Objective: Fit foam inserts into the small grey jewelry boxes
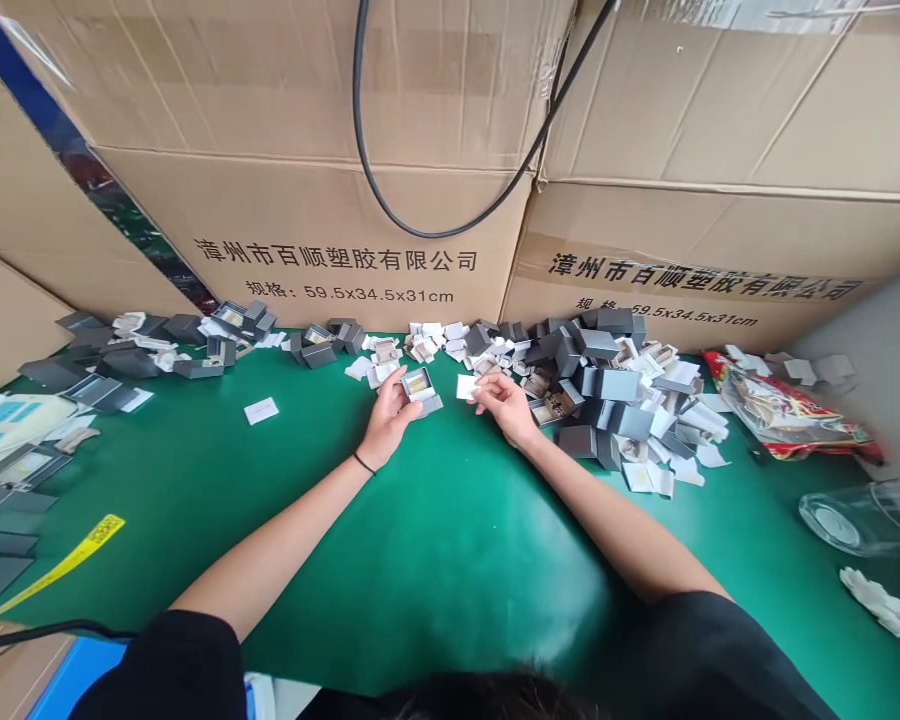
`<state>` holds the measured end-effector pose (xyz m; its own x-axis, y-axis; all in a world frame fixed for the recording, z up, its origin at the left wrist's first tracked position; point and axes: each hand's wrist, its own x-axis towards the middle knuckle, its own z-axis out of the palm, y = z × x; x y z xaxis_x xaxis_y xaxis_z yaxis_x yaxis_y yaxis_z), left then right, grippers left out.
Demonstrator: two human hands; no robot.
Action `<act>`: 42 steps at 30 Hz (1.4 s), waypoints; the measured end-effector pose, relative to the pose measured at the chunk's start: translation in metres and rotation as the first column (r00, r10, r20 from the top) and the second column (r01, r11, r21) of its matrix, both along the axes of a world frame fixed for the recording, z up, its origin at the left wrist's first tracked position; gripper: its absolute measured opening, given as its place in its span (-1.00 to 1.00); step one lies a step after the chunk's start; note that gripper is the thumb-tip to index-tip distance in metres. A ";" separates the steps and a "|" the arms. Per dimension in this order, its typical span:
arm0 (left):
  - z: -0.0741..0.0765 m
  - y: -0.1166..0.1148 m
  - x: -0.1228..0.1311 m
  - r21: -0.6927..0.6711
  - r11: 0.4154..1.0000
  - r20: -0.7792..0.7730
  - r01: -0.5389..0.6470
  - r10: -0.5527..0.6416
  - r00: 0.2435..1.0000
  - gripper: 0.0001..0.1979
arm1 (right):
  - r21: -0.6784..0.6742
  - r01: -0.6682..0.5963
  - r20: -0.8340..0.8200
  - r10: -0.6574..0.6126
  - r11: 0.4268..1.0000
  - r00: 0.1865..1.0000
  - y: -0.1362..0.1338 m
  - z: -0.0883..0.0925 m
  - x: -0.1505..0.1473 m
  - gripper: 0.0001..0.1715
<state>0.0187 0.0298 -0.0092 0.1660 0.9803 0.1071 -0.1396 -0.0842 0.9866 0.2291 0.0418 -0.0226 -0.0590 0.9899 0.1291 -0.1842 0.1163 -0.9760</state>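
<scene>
Near the middle of the green table, my left hand holds a small grey box with its lid folded open and something pale and yellowish inside. Just to the right, my right hand pinches a small white card between thumb and fingers. A gap separates the card from the box. Beyond both hands lie small white paper pieces. A large heap of grey boxes mixed with white pieces sits close to the right of my right hand.
Cardboard cartons stand along the back, with a black cable hanging before them. More grey boxes lie at the left, near a white card and a yellow strip. A red packet and clear container are at the right.
</scene>
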 end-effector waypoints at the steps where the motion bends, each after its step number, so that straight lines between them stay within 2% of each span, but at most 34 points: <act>1: 0.000 0.002 0.005 0.010 1.000 -0.017 0.006 -0.006 1.000 -0.20 | 0.006 -0.009 -0.011 0.009 1.000 1.000 0.001 -0.001 -0.001 -0.59; 5: 0.000 0.014 0.021 0.074 0.996 -0.073 0.043 -0.038 0.997 -0.20 | 0.000 0.014 -0.050 -0.014 1.000 0.999 0.005 -0.001 -0.003 -0.48; 8: -0.001 0.019 0.022 0.058 0.993 -0.101 0.107 -0.101 0.990 -0.17 | -0.007 0.014 -0.040 -0.015 1.000 0.999 0.006 -0.002 0.000 -0.38; 15: 0.001 0.016 0.017 -0.021 0.982 -0.082 0.187 -0.188 0.979 -0.07 | -0.026 -0.022 0.040 0.023 0.999 0.999 0.004 -0.005 0.003 -0.63; 18: 0.002 0.016 0.018 -0.019 0.975 -0.101 0.220 -0.220 0.970 -0.06 | -0.026 0.070 0.075 -0.068 0.997 0.995 0.004 -0.005 0.004 -0.71; 21: 0.002 0.016 0.018 -0.017 0.972 -0.148 0.235 -0.235 0.961 -0.08 | 0.070 0.179 0.219 -0.190 0.981 0.957 0.001 -0.005 0.005 -0.74; 24: 0.001 0.016 0.017 -0.014 0.972 -0.194 0.234 -0.233 0.953 -0.09 | 0.156 0.225 0.341 -0.267 0.962 0.901 -0.003 -0.004 0.005 -0.67; 26: 0.000 0.016 0.017 0.001 0.973 -0.231 0.230 -0.224 0.947 -0.08 | 0.195 0.241 0.371 -0.298 0.951 0.879 -0.005 -0.003 0.005 -0.65; 28: 0.000 0.015 0.017 0.010 0.970 -0.263 0.244 -0.233 0.936 -0.05 | 0.214 0.261 0.334 -0.322 0.941 0.886 -0.006 -0.004 0.005 -0.69; 33: 0.001 0.014 0.018 0.008 0.955 -0.307 0.297 -0.280 0.909 -0.02 | 0.158 0.271 0.153 -0.295 0.950 0.943 -0.008 -0.004 0.000 -0.74; 38: 0.001 0.012 0.019 0.027 0.952 -0.321 0.306 -0.282 0.904 -0.05 | 0.127 0.201 0.230 -0.226 0.971 0.947 -0.009 -0.003 -0.001 -0.55; 42: 0.001 0.012 0.020 0.032 0.953 -0.308 0.300 -0.276 0.910 -0.06 | 0.115 0.176 0.285 -0.203 0.978 0.937 -0.006 -0.006 0.003 -0.64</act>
